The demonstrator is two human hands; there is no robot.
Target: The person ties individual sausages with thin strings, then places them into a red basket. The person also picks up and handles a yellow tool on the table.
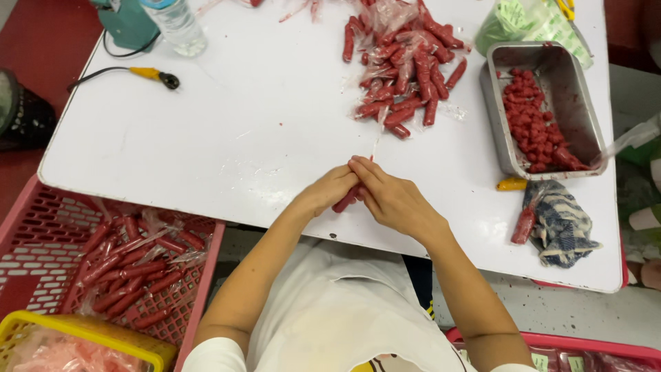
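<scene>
Both hands, left hand [329, 191] and right hand [392, 200], pinch one red plastic-wrapped sausage stick [346, 200] at the white worktop's [241, 124] near edge; twisting its clear tail tightly seems best.

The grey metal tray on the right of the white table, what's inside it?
The grey metal tray holds a heap of small red chunks along its left side and near end. The tray floor beneath the heap is covered.

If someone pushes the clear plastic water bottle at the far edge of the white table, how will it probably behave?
The clear plastic water bottle stands upright and looks tall for its base, so a push near the top would probably tip it. Its round body would then likely roll across the smooth white table. How full it is cannot be told, so its weight is uncertain.
</scene>
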